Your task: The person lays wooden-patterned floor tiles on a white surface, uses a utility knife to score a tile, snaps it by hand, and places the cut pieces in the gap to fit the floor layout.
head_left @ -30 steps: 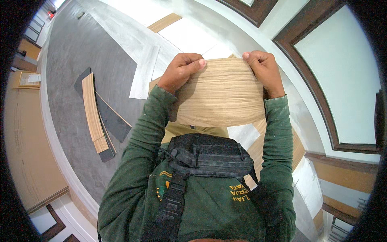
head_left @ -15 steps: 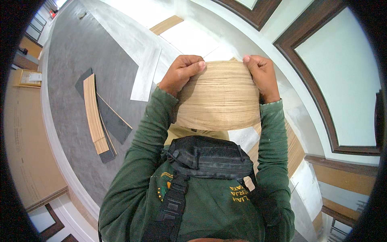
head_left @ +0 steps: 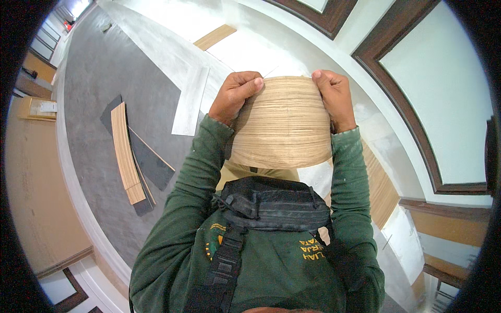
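A wood-look vinyl plank [head_left: 284, 122] is held up in front of me by its far corners, and it bows along its length. My left hand [head_left: 237, 96] is closed on its far left corner, thumb on top. My right hand [head_left: 334, 99] pinches the far right corner the same way. The plank's near end curves down close to the black bag [head_left: 271, 206] across my waist. Both green sleeves reach forward on either side of the plank.
On the grey floor [head_left: 151, 62] to the left, wood-look strips [head_left: 125, 156] lie across dark pieces [head_left: 154, 151]. A pale strip [head_left: 190, 104] lies beyond my left arm. A cardboard box [head_left: 44, 182] stands far left. Panelled doors with dark brown frames [head_left: 407, 88] line the right.
The plank and my right hand have shifted slightly left. Both hands keep their grip on its far corners. The floor pieces appear slightly further right and lower in view.
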`<state>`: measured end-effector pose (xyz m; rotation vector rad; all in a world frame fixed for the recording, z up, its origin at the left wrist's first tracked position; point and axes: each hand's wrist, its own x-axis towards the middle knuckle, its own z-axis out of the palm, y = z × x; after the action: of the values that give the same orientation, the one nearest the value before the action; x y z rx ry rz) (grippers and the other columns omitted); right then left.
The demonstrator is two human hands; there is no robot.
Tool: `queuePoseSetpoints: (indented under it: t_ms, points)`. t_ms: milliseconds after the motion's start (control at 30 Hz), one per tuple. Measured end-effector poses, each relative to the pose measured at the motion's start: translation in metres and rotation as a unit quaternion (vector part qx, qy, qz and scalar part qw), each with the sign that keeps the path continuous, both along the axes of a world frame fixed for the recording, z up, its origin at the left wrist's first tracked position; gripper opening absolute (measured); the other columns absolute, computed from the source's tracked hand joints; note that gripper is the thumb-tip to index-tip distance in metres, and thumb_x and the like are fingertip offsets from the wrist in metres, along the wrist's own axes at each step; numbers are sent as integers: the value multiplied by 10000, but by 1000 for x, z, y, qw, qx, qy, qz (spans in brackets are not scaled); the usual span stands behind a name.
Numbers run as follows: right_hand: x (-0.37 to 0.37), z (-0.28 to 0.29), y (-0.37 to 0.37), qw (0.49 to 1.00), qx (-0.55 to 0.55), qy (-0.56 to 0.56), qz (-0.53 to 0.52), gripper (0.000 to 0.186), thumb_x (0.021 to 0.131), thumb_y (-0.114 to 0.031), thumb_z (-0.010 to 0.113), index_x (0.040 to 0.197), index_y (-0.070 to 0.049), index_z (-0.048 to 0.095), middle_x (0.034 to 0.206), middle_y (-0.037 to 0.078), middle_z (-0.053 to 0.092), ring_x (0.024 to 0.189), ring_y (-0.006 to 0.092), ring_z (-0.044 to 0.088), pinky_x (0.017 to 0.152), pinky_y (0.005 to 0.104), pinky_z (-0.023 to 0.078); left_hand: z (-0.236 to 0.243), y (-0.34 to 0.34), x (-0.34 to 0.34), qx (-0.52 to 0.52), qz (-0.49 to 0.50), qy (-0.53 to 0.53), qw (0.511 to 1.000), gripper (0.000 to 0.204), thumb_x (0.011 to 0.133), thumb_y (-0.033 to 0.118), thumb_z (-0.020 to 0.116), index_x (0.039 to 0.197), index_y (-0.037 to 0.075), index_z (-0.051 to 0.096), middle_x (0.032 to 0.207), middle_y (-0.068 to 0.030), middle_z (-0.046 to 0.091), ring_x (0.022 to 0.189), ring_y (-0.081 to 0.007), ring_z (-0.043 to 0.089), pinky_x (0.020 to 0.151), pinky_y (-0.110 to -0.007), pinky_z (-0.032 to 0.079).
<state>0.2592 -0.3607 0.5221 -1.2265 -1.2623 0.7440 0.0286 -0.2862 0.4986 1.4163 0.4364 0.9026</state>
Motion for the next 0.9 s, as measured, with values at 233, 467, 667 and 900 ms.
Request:
queuePoseSetpoints:
  t_ms: [233, 467, 667, 900]
  points:
    - [4, -6, 6, 1000, 15, 19, 7, 445, 980, -322, 641, 623, -63, 582, 586, -87, 443, 557, 38, 359, 490, 254, 300, 1, -1, 4, -11, 13, 4, 1000, 352, 922, 342, 603, 703, 66, 596, 598, 43, 455, 596, -80, 406, 571, -251, 332]
    - [-42, -22, 14, 994, 2, 105, 19, 513, 1005, -470, 542, 816, -16, 688, 712, -13, 604, 637, 78, 503, 596, 250, 433, 4, -16, 47, -90, -24, -138, 986, 378, 961, 384, 560, 941, 18, 651, 773, -16, 559, 741, -115, 474, 691, -271, 385]
    - [-11, -1, 24, 1000, -11, -14, 21, 449, 989, -418, 602, 762, -44, 700, 610, -40, 547, 568, 49, 450, 526, 245, 384, 0, 6, 35, -38, -10, -116, 992, 351, 986, 355, 539, 894, 44, 672, 781, 7, 574, 740, -110, 477, 707, -250, 374]
    - [16, 28, 25, 911, -4, -404, -79, 486, 896, -445, 680, 633, -36, 668, 483, 69, 533, 444, 210, 517, 479, 360, 405, -1, 40, -4, 164, 90, 234, 954, 411, 920, 436, 606, 801, 58, 714, 621, -57, 600, 590, -162, 540, 587, -339, 440]
